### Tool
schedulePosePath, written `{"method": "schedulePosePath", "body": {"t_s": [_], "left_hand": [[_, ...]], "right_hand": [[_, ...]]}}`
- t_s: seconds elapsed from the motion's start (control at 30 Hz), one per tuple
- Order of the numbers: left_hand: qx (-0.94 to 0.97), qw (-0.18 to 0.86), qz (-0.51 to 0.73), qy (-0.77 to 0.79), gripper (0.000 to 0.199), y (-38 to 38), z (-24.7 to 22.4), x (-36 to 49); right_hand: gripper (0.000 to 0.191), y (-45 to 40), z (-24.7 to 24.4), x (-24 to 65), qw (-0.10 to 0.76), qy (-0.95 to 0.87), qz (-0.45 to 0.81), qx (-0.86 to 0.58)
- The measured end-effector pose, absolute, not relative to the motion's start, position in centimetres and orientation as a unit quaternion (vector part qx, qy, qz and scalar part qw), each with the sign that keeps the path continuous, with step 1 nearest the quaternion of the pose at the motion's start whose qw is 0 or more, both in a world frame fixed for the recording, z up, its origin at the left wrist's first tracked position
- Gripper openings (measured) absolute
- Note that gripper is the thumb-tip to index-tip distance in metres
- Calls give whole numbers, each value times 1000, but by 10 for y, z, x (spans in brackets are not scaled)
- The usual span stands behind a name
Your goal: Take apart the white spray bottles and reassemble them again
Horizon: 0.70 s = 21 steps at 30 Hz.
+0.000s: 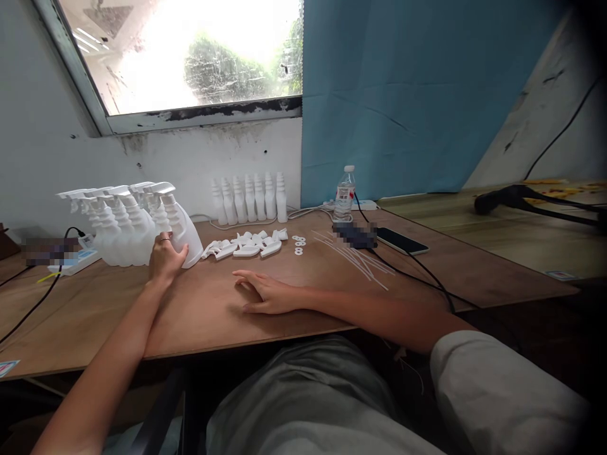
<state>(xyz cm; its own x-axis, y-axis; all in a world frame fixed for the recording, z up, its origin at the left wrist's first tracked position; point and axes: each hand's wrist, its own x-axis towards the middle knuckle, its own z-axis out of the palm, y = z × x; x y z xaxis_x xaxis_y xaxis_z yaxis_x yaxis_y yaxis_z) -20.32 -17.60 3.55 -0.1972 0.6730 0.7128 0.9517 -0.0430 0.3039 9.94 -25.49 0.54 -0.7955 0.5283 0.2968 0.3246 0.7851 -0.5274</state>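
Observation:
My left hand [167, 258] is closed round the lower part of a white spray bottle [183, 230] at the right end of a group of upright bottles with spray heads [118, 221]. My right hand [268, 293] rests on the brown table [208, 316], fingers apart and holding nothing. Beyond it lies a pile of loose white spray heads [249, 245]. Small white rings [299, 242] are just right of the pile, and thin white tubes [355, 256] lie farther right. Several white bottles without heads [251, 201] stand in a row near the wall.
A clear water bottle [344, 196] stands at the back, near a dark pixelated object [355, 235] and a phone [402, 241]. Black cables cross the right side. A power strip [78, 260] lies at the left, with another cable.

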Motion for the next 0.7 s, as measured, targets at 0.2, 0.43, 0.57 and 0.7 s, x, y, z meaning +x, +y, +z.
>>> {"method": "schedulePosePath", "body": {"t_s": [0.2, 0.43, 0.57, 0.7], "left_hand": [[-606, 206, -392, -661, 51, -177, 31, -202], [-630, 268, -419, -596, 54, -198, 39, -185], [-752, 231, -392, -477, 31, -198, 24, -147], [-841, 149, -330, -403, 31, -183, 1, -96]], "right_hand": [[79, -256, 4, 100, 230, -919, 229, -224], [17, -236, 16, 113, 252, -925, 166, -231], [15, -199, 32, 147, 212, -896, 68, -385], [16, -163, 37, 192, 202, -867, 37, -453]]}}
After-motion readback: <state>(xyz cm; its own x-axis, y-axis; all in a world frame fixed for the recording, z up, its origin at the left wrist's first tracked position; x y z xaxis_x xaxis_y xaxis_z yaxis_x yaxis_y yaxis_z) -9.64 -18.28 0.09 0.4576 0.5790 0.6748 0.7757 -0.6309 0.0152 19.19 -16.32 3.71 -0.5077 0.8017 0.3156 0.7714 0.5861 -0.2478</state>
